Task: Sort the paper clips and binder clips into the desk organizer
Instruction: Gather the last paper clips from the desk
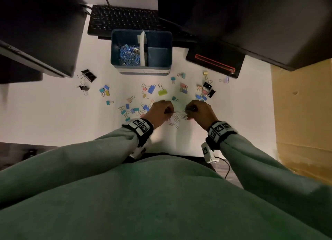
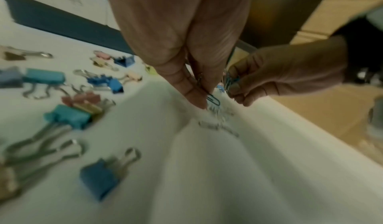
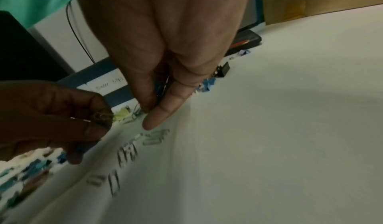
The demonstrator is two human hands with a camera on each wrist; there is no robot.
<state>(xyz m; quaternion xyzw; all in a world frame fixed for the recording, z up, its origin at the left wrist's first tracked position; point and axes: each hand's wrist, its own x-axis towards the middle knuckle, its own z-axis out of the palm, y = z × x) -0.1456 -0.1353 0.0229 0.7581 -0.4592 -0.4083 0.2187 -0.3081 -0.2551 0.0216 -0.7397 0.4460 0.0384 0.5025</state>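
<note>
The blue desk organizer (image 1: 115, 49) stands at mid-desk; its left compartment holds blue paper clips (image 1: 129, 55), and the right one looks bare. Coloured binder clips (image 1: 162, 92) lie scattered in front of it. Close to me, both hands work over a small pile of silver paper clips (image 1: 175, 120). My left hand (image 1: 167, 112) pinches a blue paper clip (image 2: 213, 100) between thumb and fingers just above the pile. My right hand (image 3: 154, 112) grips a small bunch of paper clips (image 3: 163, 86), its fingertips down beside loose silver clips (image 3: 153, 139).
A black keyboard (image 1: 124, 20) lies behind the organizer, and a black device with a red outline (image 1: 215, 61) sits to its right. A cardboard box (image 1: 301, 113) borders the desk's right side. Dark equipment (image 1: 36, 32) overhangs the left.
</note>
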